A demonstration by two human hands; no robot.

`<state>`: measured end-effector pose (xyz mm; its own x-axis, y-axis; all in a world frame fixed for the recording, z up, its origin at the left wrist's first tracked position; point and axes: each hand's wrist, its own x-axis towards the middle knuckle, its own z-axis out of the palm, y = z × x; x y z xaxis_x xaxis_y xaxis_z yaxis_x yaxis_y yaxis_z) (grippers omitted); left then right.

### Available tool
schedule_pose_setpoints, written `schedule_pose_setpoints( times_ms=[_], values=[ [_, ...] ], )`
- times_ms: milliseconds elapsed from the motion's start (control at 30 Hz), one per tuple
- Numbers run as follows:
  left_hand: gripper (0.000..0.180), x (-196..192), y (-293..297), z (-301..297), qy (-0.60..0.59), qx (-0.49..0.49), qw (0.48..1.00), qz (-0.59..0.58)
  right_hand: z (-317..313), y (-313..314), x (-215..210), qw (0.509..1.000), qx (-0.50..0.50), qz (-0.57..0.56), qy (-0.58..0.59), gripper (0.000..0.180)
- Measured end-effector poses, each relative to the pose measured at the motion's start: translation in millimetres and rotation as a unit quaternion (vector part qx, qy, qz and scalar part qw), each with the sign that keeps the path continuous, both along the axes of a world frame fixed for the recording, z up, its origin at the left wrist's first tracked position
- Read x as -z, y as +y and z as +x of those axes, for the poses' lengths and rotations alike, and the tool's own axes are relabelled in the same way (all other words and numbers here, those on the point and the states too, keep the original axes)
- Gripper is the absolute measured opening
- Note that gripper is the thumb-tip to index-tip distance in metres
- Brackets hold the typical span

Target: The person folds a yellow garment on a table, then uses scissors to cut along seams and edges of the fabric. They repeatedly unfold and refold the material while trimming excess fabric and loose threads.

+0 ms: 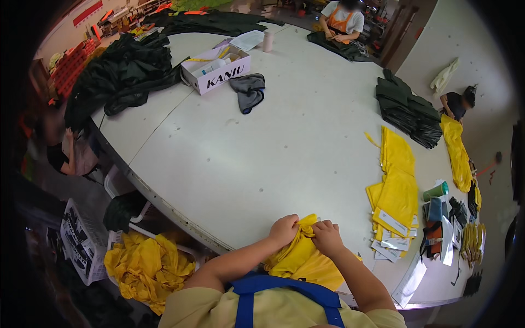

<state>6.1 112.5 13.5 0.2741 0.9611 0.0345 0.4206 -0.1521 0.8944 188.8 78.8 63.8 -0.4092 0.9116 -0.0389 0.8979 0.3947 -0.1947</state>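
Right by the desk's near edge, I see the person's left hand (284, 230) and right hand (327, 239) close together, fingers curled in on a gathered piece of thin yellow fabric (298, 254), each pinching part of it. The rest lies bunched against the body, perhaps so the edge and torso steady it while the fingers work. Down to the left, a crumpled heap of yellow fabric (147, 268) sits off the desk, seemingly kept within reach. To the right, flat folded yellow pieces with white labels (398, 186) overlap, probably laid that way to keep the labels visible.

Beyond spreads the pale, speckled, curved-edged desk (229, 147). Farther across are a limp grey cloth (249, 93), a white open-topped box (208, 83) holding small supplies, a loose dark green fabric pile (123, 71) and a neater dark green folded stack (402, 104). At the far edge, a co-worker in an orange apron (343, 24) handles dark cloth.
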Motion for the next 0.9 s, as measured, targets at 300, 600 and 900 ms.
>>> schedule_pose_setpoints(
  times_ms=[300, 600, 900],
  values=[
    [0.010, -8, -4, 3, 0.100, 0.083, 0.986, 0.108, -4, -7, 38, 0.971, 0.171, 0.051, 0.160, 0.022],
    [0.012, -23, -9, -6, 0.133, 0.185, 0.968, 0.104, -8, 24, 44, 0.917, 0.335, -0.136, 0.168, 0.028],
    [0.022, 51, -57, -61, 0.082, 0.221, 0.906, -0.351, -4, -13, 38, 0.883, 0.287, 0.008, 0.372, 0.027]
  ],
)
